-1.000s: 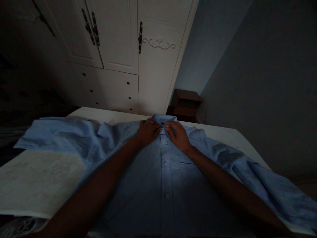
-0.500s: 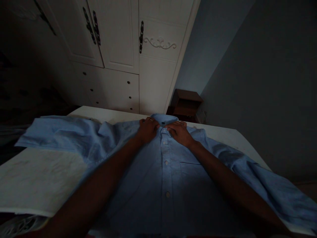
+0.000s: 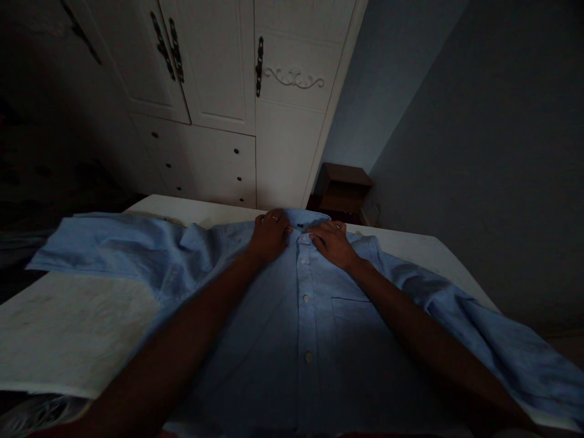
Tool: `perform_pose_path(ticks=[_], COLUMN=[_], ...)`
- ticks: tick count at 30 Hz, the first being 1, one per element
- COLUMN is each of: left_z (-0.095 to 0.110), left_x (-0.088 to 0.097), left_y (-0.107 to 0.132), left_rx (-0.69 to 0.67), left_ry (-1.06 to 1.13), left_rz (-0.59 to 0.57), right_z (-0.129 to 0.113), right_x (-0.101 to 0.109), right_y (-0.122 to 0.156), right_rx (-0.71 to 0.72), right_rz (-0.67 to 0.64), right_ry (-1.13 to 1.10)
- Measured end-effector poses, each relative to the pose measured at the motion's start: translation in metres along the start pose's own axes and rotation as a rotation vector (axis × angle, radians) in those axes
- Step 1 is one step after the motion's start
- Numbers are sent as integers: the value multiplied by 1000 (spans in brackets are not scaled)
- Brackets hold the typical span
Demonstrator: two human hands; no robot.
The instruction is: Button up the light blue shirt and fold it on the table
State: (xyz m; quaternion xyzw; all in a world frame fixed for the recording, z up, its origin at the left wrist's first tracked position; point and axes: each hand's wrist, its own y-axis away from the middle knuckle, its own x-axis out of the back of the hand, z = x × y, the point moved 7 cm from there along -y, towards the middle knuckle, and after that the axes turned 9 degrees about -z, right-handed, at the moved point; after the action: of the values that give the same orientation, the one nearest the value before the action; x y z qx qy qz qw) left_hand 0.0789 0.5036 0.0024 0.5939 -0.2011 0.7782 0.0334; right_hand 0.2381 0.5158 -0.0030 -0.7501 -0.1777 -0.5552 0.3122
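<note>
A light blue button-up shirt lies front side up with its sleeves spread to both sides. My left hand grips the left side of its collar, fingers curled over the edge. On the other side of the neck opening, my right hand holds the collar with bent fingers and the thumb toward the placket. Pale buttons run down the middle, and a chest pocket shows beside my right forearm. My forearms cover parts of the shirt front.
The shirt rests on a white table, with both sleeves reaching its sides. Behind stands a white wardrobe with drawers and dark handles. A small brown cabinet is in the corner near the grey wall. The room is dim.
My left hand has shifted slightly left and up along the collar. My right hand stays almost in place, and the shirt lies as before.
</note>
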Motion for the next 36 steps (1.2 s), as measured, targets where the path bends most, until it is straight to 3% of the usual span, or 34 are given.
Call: perform_pose_path(ticks=[3, 8, 15, 18, 23, 29, 36], left_z=[0, 8, 0, -2, -9, -30, -38], left_x=[-1, -9, -5, 0, 18, 11, 3], left_y=[2, 1, -3, -3, -9, -39, -58], left_rx=[-32, -154, -71, -92, -102, 43, 176], left_ry=[-31, -53, 16, 60, 48, 151, 85], left_rz=[15, -83, -70, -27, 110, -100, -142], right_z=[4, 10, 18, 20, 16, 38, 63], right_x=[-2, -1, 1, 3, 6, 5, -8], right_y=[4, 6, 6, 6, -2, -23, -39], right_rx=[31, 21, -53, -83, -18, -81, -218], right_rz=[44, 121, 174, 180, 94, 109, 88], right_ry=[19, -2, -36, -45, -85, -130, -222])
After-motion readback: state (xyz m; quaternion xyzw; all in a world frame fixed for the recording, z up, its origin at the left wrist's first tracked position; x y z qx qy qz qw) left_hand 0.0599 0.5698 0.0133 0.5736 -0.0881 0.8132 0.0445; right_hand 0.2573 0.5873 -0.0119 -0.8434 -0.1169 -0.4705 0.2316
